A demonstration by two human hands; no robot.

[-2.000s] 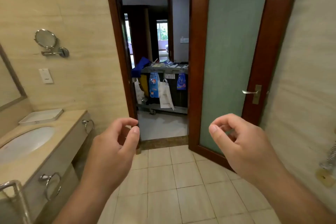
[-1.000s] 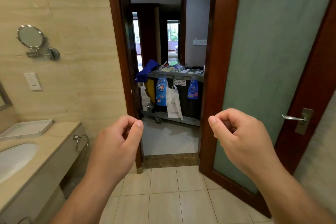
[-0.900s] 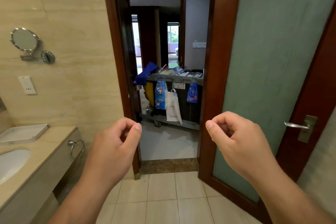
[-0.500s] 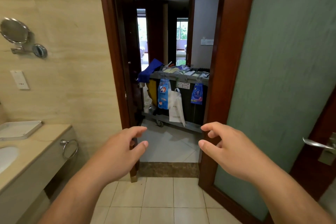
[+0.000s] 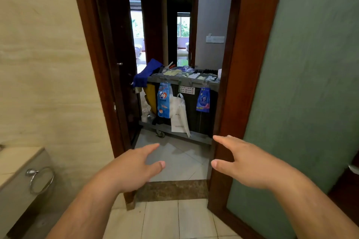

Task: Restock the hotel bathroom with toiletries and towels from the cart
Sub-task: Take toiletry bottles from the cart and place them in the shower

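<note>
A grey housekeeping cart (image 5: 202, 122) stands in the hallway just past the bathroom doorway. Its top tray (image 5: 186, 80) holds several small packets, and a blue cloth (image 5: 145, 75) is draped over its left end. Two blue pouches (image 5: 163, 101) and a white bag (image 5: 179, 118) hang on its front. My left hand (image 5: 132, 170) and my right hand (image 5: 250, 163) are raised in front of me with fingers stretched out. Both hold nothing and are well short of the cart.
The glass-panelled door (image 5: 303, 93) with a dark wood frame stands open on the right. A dark stone threshold (image 5: 172, 189) crosses the doorway. At lower left, the vanity counter edge (image 5: 17, 163) carries a chrome towel ring (image 5: 41, 179).
Both hands have uncurled from loose fists to stretched fingers. The view has moved closer to the doorway, and the mirror, sink and tray have slid out of view on the left.
</note>
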